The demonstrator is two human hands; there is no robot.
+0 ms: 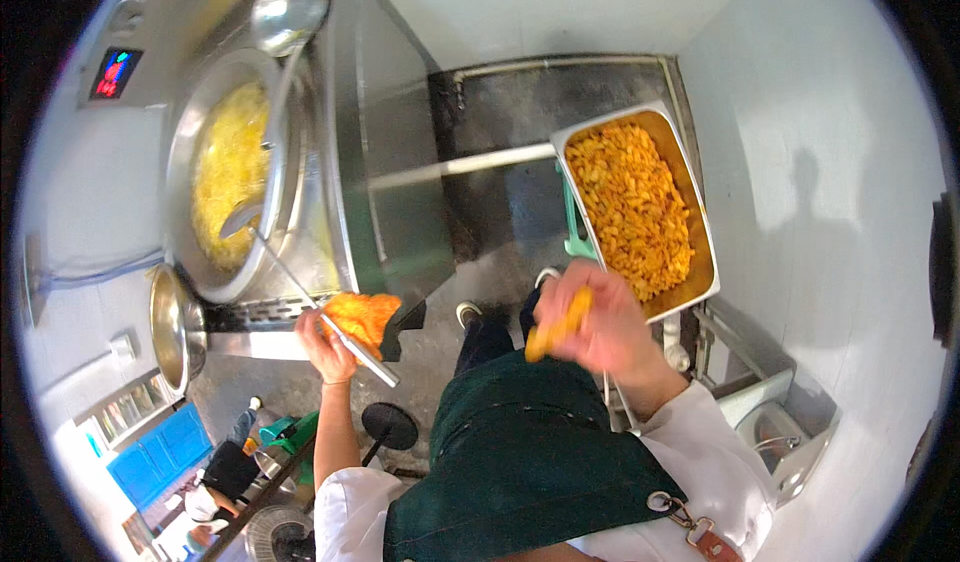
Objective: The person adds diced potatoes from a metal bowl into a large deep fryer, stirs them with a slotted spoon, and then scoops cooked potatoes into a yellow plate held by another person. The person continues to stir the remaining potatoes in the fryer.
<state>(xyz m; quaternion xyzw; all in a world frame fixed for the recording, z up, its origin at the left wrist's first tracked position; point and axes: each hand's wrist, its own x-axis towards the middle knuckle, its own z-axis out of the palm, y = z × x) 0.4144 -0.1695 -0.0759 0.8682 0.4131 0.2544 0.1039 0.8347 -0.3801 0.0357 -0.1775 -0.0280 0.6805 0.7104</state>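
My left hand [330, 353] grips the metal handle of a long ladle or skimmer [300, 284]. Its rounded head dips at the near rim of a large metal wok [180, 142], over bubbling yellow oil [232, 164]. Beside that hand is an orange cloth [364, 316]; whether my fingers also hold it is unclear. My right hand [604, 329], slightly blurred, pinches a yellow-orange piece of food [561, 326] in front of my apron. Just beyond it, a deep steel pan [709, 262] holds many small orange-brown fried pieces [630, 202].
A second large ladle [289, 11] rests across the wok's far side. An empty-looking metal bowl [171, 329] sits beside the stove. Under the steel pan shows a green plastic support [576, 243]. At lower left are a black round-topped stand [390, 425] and another person [202, 502].
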